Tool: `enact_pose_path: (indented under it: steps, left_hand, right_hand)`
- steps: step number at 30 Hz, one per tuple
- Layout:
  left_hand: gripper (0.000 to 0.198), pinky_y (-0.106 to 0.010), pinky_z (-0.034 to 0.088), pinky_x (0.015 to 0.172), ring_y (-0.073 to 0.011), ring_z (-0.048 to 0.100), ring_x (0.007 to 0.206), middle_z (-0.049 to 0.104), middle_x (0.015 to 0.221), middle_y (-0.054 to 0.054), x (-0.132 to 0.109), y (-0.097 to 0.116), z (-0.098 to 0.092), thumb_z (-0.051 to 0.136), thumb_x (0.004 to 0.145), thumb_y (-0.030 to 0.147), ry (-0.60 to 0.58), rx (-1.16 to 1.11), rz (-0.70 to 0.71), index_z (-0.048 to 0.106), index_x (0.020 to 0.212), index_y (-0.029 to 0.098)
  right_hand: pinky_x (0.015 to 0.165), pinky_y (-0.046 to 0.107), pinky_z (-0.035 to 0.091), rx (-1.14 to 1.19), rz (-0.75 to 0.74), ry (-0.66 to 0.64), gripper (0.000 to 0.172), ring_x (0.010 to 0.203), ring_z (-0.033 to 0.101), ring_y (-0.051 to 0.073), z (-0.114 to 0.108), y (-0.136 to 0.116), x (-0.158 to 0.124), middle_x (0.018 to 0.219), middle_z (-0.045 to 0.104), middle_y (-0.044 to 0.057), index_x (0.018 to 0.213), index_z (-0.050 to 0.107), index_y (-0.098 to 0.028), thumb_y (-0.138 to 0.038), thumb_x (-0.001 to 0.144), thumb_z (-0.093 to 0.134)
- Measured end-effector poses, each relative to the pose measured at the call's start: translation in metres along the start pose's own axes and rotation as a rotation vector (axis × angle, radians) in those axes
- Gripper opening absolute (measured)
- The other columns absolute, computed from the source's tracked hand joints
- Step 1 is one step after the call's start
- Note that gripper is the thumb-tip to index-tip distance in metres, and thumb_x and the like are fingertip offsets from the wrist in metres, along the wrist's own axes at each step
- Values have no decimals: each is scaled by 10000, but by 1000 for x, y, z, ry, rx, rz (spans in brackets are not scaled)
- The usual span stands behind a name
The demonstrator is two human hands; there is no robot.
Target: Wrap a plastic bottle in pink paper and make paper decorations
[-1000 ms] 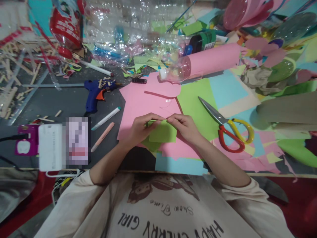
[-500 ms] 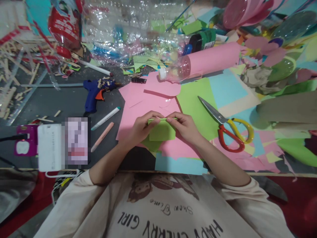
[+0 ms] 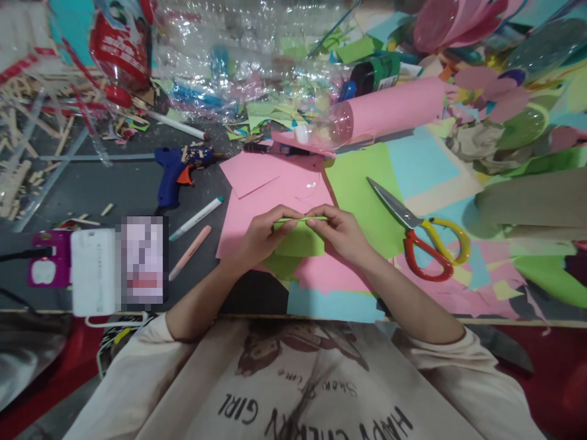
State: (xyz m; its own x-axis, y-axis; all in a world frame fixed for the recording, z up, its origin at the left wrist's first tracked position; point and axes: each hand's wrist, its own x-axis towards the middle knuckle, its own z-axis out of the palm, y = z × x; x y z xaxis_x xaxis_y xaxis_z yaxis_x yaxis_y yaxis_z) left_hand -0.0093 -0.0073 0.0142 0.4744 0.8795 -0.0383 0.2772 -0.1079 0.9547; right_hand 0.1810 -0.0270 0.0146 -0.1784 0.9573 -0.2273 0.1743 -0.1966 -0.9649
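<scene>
Both hands pinch the far edge of a small green paper [image 3: 300, 240], which is rolled or folded over along that edge. My left hand [image 3: 267, 231] is closed on its left end, thumb toward me. At the other end my right hand [image 3: 338, 230] grips likewise, and the thumbs are close together. Beneath the hands spreads pink paper [image 3: 247, 208], with larger green paper [image 3: 362, 183] on its right. Scissors [image 3: 415, 226] with one red and one yellow handle lie open to the right of my right hand.
Left of the paper are a blue glue gun [image 3: 177, 171], two markers [image 3: 197, 218], a phone [image 3: 144, 260] and a white power bank [image 3: 93, 272]. A pink-wrapped bottle [image 3: 389, 116] lies behind. Clear plastic bottles [image 3: 247, 55] and paper scraps crowd the back; wood sticks [image 3: 18, 140] sit far left.
The hands have barely moved, and the green paper's far edge looks slightly more rolled. Behind them, a loose pink paper piece has shifted away toward the bottle's neck.
</scene>
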Motion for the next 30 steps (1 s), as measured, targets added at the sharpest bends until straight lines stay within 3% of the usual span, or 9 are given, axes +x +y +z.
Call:
enact_pose_path:
  steps: [8,18,23,27,30]
  left_hand:
    - [368,-240,506,758,-154,676,880,727,958,-50,-2,-2,-1,493,945,525,10,-8,48,658,961,196]
    - [370,-246,499,761,-151,667,869,714,934,-38,-1,0,1,442,967,507,-17,6,11,634,971,191]
    - [304,-242,507,739,-146,672,848,726,930,-43,-1,-2,1,472,966,437,-3,-1,40,647,957,188]
    - [255,-253,513,768,-156,677,886,731,954,-50,-2,-3,3,494,959,389,-5,-1,78,648,949,187]
    - [248,-244,509,764,-154,677,894,723,955,-47,-2,-3,3,527,942,410,10,-25,67,634,960,187]
  right_hand:
    - [575,283,384,-35,1,1,389,630,515,153,1,1,-1,685,626,14,848,707,-211,-591,813,632]
    - [551,276,365,-52,-12,8,256,576,480,136,0,2,-2,685,656,14,849,731,-202,-444,815,656]
    - [592,277,401,9,-23,4,245,644,532,148,1,-1,-2,761,682,27,828,711,-196,-436,799,668]
    - [542,258,352,-36,-36,-34,334,561,453,121,0,-2,-1,600,567,-13,721,659,-183,-484,851,599]
    - [551,254,360,-68,-67,-39,324,569,474,121,-1,-3,0,609,580,-12,736,653,-177,-471,859,597]
